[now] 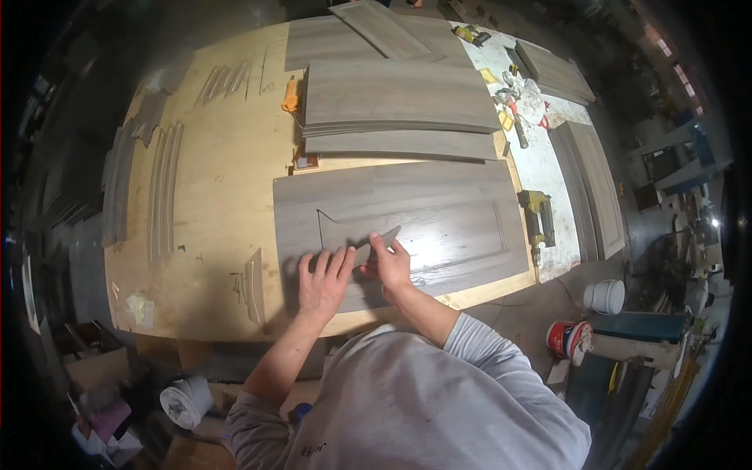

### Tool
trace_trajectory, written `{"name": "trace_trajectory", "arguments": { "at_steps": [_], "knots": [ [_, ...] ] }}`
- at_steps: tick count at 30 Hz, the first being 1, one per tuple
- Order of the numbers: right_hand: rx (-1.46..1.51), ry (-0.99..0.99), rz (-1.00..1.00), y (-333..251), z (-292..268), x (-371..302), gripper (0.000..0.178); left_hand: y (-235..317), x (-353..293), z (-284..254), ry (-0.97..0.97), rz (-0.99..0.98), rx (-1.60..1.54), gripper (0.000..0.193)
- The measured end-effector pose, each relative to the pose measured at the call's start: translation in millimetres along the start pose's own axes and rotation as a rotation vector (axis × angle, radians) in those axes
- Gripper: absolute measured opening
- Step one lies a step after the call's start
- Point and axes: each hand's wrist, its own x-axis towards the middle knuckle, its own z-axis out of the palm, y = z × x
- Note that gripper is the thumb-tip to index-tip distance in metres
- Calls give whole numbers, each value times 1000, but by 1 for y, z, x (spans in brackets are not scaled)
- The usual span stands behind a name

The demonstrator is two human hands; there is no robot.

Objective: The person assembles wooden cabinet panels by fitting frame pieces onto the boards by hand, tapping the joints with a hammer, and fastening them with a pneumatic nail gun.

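A grey wood-grain cabinet door panel (470,180) with a grooved frame lies flat before me. My left hand (323,286) rests on its near left part, fingers stretched out and apart, with the index fingertip close to a short grey strip (396,230). My right hand (390,266) pinches that strip between thumb and fingers, holding it aslant over the panel. Part of the strip is hidden by my fingers. A thin dark line (319,229) with a bend at its top shows on the panel, left of the strip.
Beyond the panel stands a stack of grey boards (392,94), with an orange-handled tool (291,95) beside it. A yellow-green nail gun (537,217) lies to the right. Long thin strips (164,192) lie at left. White buckets (604,297) stand on the floor.
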Motion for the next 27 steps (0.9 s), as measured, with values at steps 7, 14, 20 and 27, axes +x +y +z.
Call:
{"name": "trace_trajectory", "arguments": {
  "at_steps": [7,14,20,27],
  "knots": [
    [-223,-268,28,-15,-16,35,59,25,13,24,-83,-371,-185,58],
    [-1143,-465,-901,-53,-17,100,61,27,0,41,-76,-1239,-686,58],
    [-1415,-623,-949,-39,18,135,61,31,3,63,-143,-1233,-360,59],
    [-1342,-676,-910,-39,29,154,55,26,7,67,-172,-1210,-415,58]
  ]
}}
